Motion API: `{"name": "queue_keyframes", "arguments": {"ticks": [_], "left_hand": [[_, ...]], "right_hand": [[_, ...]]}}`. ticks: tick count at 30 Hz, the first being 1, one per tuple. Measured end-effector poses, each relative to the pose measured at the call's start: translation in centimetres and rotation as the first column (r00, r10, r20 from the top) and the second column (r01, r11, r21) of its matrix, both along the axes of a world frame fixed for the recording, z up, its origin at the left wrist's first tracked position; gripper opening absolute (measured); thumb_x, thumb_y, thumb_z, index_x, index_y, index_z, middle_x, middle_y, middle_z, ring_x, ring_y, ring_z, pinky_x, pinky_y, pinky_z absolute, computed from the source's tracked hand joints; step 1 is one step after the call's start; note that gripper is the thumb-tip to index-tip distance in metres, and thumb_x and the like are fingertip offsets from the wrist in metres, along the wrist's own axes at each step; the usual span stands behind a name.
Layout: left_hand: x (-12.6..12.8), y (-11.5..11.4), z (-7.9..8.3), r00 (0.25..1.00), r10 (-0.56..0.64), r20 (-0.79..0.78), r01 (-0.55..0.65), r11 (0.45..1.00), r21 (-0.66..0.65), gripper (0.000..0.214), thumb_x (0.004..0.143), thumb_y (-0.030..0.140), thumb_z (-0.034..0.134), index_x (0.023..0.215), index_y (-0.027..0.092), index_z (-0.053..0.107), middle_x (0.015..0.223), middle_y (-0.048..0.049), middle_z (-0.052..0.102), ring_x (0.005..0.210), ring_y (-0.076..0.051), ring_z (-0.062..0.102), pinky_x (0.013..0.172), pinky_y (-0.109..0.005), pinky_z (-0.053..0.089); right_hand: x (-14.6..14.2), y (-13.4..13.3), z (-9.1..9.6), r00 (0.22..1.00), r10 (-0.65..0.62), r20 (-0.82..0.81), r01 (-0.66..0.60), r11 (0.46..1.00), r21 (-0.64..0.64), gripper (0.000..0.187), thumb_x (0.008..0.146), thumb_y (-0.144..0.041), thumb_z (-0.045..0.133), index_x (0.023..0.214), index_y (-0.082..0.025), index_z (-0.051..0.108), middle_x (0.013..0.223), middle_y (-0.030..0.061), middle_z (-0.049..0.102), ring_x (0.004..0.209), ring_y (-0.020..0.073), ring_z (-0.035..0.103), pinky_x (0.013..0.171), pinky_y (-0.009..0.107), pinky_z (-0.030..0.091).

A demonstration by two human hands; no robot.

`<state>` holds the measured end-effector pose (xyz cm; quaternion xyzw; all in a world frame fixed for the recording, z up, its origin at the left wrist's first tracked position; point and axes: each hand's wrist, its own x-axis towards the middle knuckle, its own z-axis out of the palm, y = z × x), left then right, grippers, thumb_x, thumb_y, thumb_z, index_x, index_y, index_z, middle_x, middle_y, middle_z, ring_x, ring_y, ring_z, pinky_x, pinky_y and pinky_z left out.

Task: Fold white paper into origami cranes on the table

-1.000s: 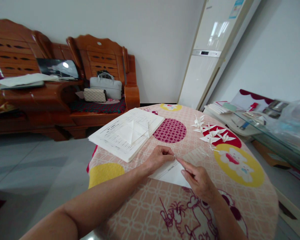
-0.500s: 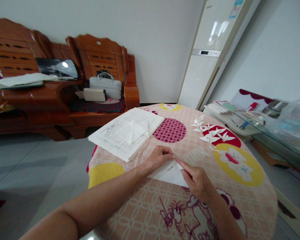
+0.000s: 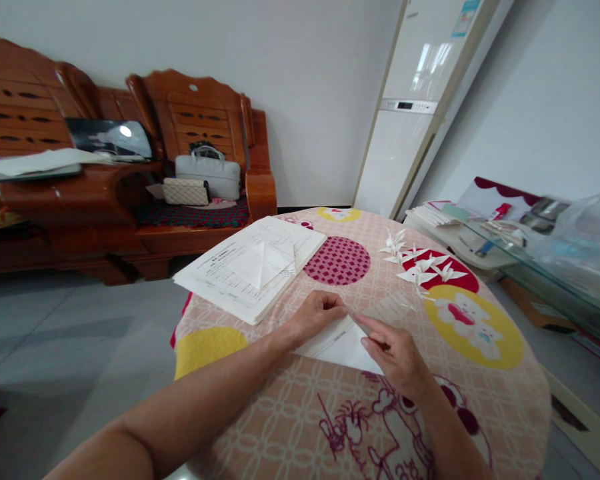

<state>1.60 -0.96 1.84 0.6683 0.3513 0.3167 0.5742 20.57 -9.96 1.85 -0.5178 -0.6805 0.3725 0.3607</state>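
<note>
A folded sheet of white paper [image 3: 341,348] with a few printed lines lies on the table between my hands. My left hand [image 3: 320,316] pinches its far corner, thumb and fingers closed together. At the paper's right edge, my right hand [image 3: 394,355] grips it, with the index finger stretched along the fold toward the left fingertips. The exact fold under the fingertips is too small to make out. Several white paper cranes [image 3: 423,268] stand at the table's far right. A partly folded paper square [image 3: 263,265] rests on a stack of printed sheets [image 3: 220,287] at the left.
A patterned cloth [image 3: 280,413] covers the round table. To the right is a glass-topped stand [image 3: 540,267] with papers and a plastic bag [image 3: 587,230]. Wooden chairs [image 3: 200,133] holding bags are behind at the left, and a tall air conditioner [image 3: 405,127] stands at the back.
My right index finger has shifted slightly right, away from the left fingertips, along the paper's edge. The left hand keeps its pinch. The whole view has shifted a little.
</note>
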Motion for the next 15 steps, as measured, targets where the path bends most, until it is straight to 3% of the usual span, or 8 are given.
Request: {"name": "queue_keyframes", "arguments": {"ticks": [3,5,9,15], "left_hand": [[0.0,-0.1,0.1,1.000,0.022,-0.007,-0.022,0.997,0.072,0.030,0.076,0.039,0.059,0.062,0.013,0.057,0.055,0.0030,0.046,0.052,-0.008,0.039,0.049,-0.021,0.027],[0.1,-0.4,0.2,0.999,0.029,-0.028,-0.026,0.991,0.128,0.029,0.078,0.038,0.058,0.063,0.013,0.058,0.057,0.0024,0.047,0.053,-0.008,0.039,0.050,-0.021,0.027],[0.3,-1.2,0.6,0.997,0.006,-0.076,0.011,0.974,0.225,0.025,0.080,0.032,0.057,0.063,0.013,0.056,0.057,0.0032,0.045,0.054,-0.007,0.038,0.050,-0.020,0.026],[0.6,-2.0,0.8,0.993,-0.042,-0.112,0.071,0.960,0.272,0.023,0.083,0.028,0.054,0.066,0.013,0.056,0.057,0.0036,0.044,0.054,-0.007,0.037,0.050,-0.020,0.026]], "right_hand": [[0.2,0.2,-0.1,0.977,-0.014,-0.214,-0.028,0.980,-0.195,0.044,0.084,-0.040,0.058,0.117,-0.012,0.065,0.076,0.0055,0.070,0.062,0.0171,0.061,0.053,0.025,0.045],[0.3,0.4,0.0,0.962,-0.011,-0.271,-0.061,0.965,-0.256,0.038,0.082,-0.043,0.061,0.103,-0.012,0.069,0.073,0.0037,0.068,0.061,0.0161,0.059,0.053,0.024,0.043],[0.3,0.7,-0.2,0.956,-0.065,-0.285,-0.017,0.961,-0.276,0.037,0.085,-0.049,0.057,0.074,-0.014,0.064,0.058,-0.0020,0.054,0.051,0.0101,0.045,0.046,0.021,0.031],[0.2,0.7,-0.9,0.906,-0.096,-0.413,-0.056,0.938,-0.341,0.036,0.085,-0.047,0.059,0.070,-0.014,0.058,0.057,-0.0033,0.050,0.049,0.0086,0.040,0.046,0.021,0.030]]}}
